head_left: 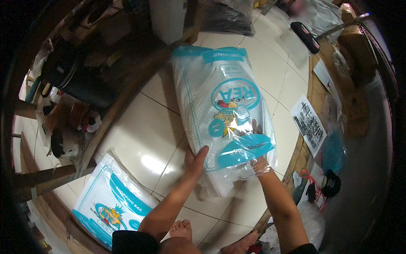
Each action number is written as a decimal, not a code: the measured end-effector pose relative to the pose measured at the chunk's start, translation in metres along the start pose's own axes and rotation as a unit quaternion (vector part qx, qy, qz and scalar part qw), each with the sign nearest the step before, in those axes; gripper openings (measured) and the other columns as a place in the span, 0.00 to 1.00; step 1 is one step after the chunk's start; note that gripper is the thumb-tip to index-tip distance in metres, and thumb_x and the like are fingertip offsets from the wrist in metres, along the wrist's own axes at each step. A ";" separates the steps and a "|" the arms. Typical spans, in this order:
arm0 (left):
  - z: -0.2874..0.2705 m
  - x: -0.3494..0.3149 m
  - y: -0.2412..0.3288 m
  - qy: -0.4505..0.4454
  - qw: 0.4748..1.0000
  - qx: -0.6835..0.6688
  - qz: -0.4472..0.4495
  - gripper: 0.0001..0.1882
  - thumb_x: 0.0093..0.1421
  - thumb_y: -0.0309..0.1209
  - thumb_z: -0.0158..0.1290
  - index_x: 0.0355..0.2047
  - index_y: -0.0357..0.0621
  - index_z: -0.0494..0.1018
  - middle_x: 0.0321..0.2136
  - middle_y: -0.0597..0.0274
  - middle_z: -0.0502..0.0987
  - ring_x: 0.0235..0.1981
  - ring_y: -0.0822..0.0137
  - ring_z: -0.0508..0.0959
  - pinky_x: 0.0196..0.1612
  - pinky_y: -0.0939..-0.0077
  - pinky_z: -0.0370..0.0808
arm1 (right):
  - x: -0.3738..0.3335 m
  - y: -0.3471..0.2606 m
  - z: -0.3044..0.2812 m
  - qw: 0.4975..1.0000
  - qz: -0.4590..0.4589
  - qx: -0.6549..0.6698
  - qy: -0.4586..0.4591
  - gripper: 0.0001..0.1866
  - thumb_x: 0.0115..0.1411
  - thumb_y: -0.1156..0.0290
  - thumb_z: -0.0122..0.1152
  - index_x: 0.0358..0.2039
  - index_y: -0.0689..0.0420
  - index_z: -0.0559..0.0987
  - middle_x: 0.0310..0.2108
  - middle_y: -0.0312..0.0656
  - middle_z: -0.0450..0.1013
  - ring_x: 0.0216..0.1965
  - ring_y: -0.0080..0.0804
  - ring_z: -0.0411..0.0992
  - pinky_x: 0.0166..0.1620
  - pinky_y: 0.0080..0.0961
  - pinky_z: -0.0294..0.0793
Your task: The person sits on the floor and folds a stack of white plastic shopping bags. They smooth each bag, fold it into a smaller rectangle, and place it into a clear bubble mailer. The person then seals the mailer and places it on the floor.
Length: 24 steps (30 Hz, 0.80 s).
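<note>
A large white pack of shopping bags [192, 101] with turquoise print and a crowned cartoon figure is in front of me, wrapped in clear film, its print upside down to me. My left hand [195, 163] grips its near left edge, thumb on top and the other fingers hidden beneath. My right hand [256, 126] reaches in at the near end, under the clear film, with its stretched fingers showing dimly through it. The film at that end is loose and crumpled. A second, similar pack [122, 197] lies on the floor at the lower left, by my left forearm.
Pale tiles [131, 127] cover the floor. A wooden rack [122, 101] with dark items stands to the left. Along the right lie cardboard [302, 156], a printed sheet [308, 125], a black case [305, 37] and loose plastic. A dark wrapped bundle [226, 19] is at the far side.
</note>
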<state>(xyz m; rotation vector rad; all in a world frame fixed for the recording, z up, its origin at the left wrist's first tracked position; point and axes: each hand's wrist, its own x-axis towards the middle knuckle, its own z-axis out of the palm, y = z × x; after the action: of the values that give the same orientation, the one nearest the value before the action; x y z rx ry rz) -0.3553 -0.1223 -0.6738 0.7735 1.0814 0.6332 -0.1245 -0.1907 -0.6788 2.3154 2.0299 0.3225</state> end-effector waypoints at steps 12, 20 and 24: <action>-0.009 -0.013 -0.010 -0.051 0.988 0.146 -0.017 0.35 0.59 0.32 0.58 0.62 0.32 0.56 0.56 0.47 0.68 0.57 0.57 0.70 0.62 0.64 0.64 | -0.026 0.006 -0.005 0.996 0.064 0.062 0.007 0.31 0.60 0.54 0.55 0.61 0.55 0.68 0.67 0.57 0.55 0.70 0.60 0.47 0.69 0.58 0.39; -0.009 -0.069 -0.004 -0.092 0.990 -0.056 -0.086 0.29 0.60 0.23 0.54 0.61 0.32 0.58 0.54 0.49 0.71 0.53 0.58 0.74 0.57 0.66 0.71 | -0.073 0.008 -0.031 0.984 0.058 0.166 0.003 0.27 0.57 0.55 0.57 0.54 0.56 0.74 0.66 0.51 0.58 0.69 0.60 0.48 0.69 0.58 0.43; -0.022 -0.108 -0.036 -0.048 0.993 -0.033 -0.102 0.27 0.59 0.22 0.54 0.58 0.31 0.62 0.51 0.51 0.73 0.49 0.61 0.75 0.54 0.68 0.72 | -0.134 0.000 -0.033 0.988 0.084 0.131 -0.023 0.30 0.54 0.58 0.61 0.55 0.60 0.71 0.68 0.53 0.54 0.67 0.66 0.50 0.67 0.56 0.51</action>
<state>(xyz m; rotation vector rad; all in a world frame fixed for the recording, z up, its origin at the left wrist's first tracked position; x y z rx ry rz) -0.4101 -0.2217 -0.6515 0.6209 1.0314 0.4509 -0.1463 -0.3265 -0.6633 2.6267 1.9654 0.0065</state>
